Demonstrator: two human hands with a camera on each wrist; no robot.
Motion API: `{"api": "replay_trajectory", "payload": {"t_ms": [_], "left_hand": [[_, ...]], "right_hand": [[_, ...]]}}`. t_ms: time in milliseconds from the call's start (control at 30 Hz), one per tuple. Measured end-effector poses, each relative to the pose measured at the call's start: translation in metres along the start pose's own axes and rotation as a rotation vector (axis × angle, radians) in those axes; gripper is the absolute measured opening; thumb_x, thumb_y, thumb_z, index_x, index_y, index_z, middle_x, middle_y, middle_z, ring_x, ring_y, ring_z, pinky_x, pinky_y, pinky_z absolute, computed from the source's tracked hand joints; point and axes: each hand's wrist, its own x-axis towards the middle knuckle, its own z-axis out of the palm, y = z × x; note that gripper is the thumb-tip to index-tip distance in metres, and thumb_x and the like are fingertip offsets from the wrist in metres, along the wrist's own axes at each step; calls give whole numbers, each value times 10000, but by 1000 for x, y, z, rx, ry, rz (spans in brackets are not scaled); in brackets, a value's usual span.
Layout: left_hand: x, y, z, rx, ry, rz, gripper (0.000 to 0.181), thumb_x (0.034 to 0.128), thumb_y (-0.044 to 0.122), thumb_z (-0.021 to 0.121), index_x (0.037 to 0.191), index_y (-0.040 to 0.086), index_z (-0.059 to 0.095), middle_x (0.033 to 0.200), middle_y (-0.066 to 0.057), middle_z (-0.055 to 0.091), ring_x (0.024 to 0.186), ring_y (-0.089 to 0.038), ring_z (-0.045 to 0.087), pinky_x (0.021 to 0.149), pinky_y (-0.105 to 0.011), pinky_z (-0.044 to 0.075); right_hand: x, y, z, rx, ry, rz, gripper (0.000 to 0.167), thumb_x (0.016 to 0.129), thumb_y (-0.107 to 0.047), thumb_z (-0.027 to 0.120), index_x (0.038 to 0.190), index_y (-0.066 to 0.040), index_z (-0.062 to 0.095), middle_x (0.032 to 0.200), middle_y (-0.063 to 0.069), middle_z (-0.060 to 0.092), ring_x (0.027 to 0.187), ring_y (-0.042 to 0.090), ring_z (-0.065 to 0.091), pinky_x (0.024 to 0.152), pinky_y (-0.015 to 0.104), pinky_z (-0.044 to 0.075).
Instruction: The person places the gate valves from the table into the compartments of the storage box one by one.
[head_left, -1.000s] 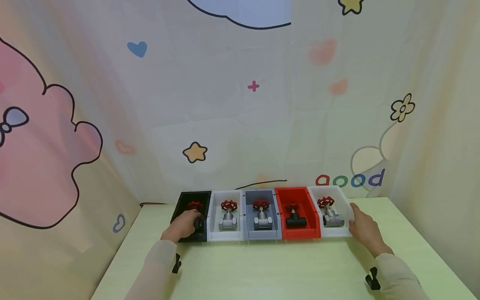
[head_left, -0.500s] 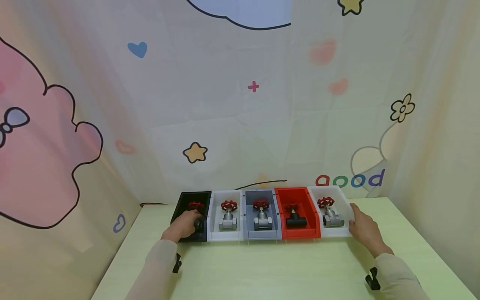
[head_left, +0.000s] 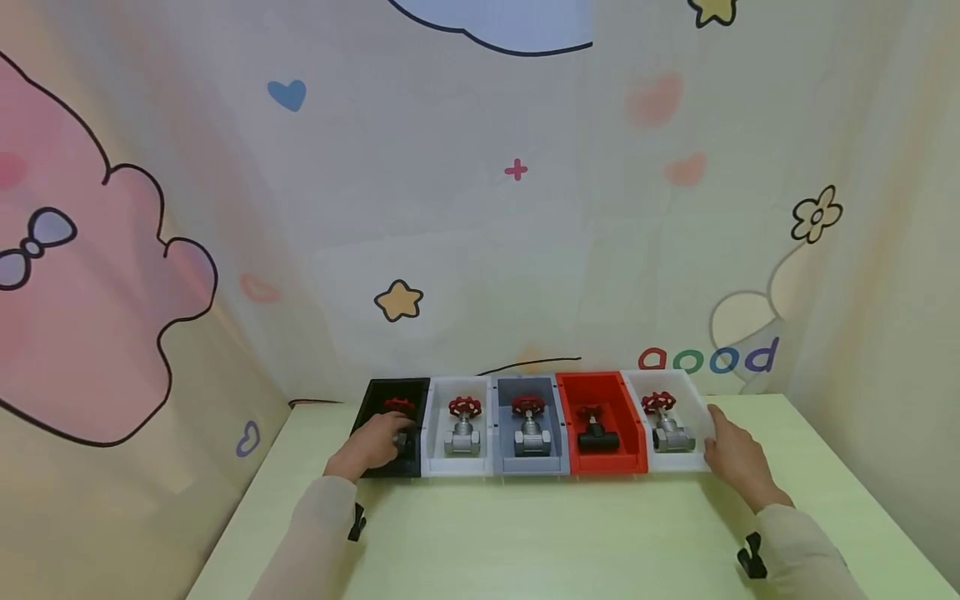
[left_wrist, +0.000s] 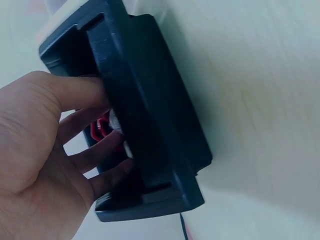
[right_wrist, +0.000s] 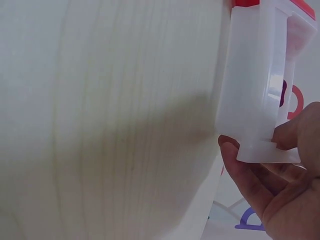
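My left hand (head_left: 375, 443) reaches into the black bin (left_wrist: 150, 100) at the left end of the row. Its fingers are spread and fairly straight over a valve with a red handwheel (head_left: 400, 406); the bin's front wall and the hand hide most of the valve, so contact is unclear. At the right end, my right hand (right_wrist: 295, 200) pinches the outer edge of a white bin (right_wrist: 250, 85), thumb over the rim and fingers below. Inside that bin a silver gate valve (head_left: 670, 435) with a red handwheel leans to one side.
Between the end bins stand a white bin (head_left: 461, 466), a grey-blue bin (head_left: 532, 467) and a red bin (head_left: 609, 463), each holding a red-handled valve. The joined row sits on a pale wooden table (head_left: 540, 542), before a patterned cloth backdrop (head_left: 480, 250).
The head view has shifted slightly, moving the scene a little to the right. My left fingers look straighter over the valve than before. The right hand keeps its grip on the bin.
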Motion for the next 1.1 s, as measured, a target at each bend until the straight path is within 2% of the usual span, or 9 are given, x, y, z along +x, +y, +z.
{"api": "replay_trajectory", "payload": {"t_ms": [233, 567, 733, 933, 1100], "left_hand": [[0, 5, -1, 20, 32, 32, 437, 889, 62, 641, 1321, 124, 622, 1415, -91, 559, 1326, -334, 499, 1104, -496, 393], [-7, 11, -6, 28, 63, 36, 454, 905, 120, 666, 1354, 119, 592, 1462, -106, 515, 1319, -360, 490, 1090, -507, 405], [-12, 14, -10, 32, 73, 14, 455, 927, 165, 654, 1375, 144, 575, 1479, -88, 495, 1313, -337, 487, 1064, -514, 429], [-18, 15, -12, 26, 83, 18, 471, 942, 203, 646, 1400, 147, 552, 1496, -93, 475, 1334, -348, 466, 1075, -518, 416], [-23, 16, -13, 37, 107, 12, 478, 936, 218, 655, 1398, 140, 554, 1496, -107, 474, 1328, -356, 469, 1069, -520, 421]], "right_hand": [[0, 3, 1, -4, -15, 9, 582, 910, -42, 525, 1420, 110, 290, 1245, 433, 510, 1012, 578, 581, 750, 633, 499], [0, 2, -1, -9, -25, 17, 586, 912, -38, 532, 1423, 109, 287, 1243, 428, 512, 1014, 564, 585, 735, 626, 503], [3, 1, 0, -9, -41, 25, 598, 912, -32, 533, 1428, 122, 273, 1259, 426, 501, 1009, 543, 590, 735, 610, 510], [0, 0, 4, -32, -49, 34, 599, 936, -51, 527, 1444, 127, 262, 1291, 421, 479, 1060, 563, 565, 786, 640, 499], [-4, -2, 7, -14, -50, 41, 626, 987, -123, 503, 1489, 99, 203, 1359, 421, 387, 1135, 598, 496, 870, 686, 446]]}}
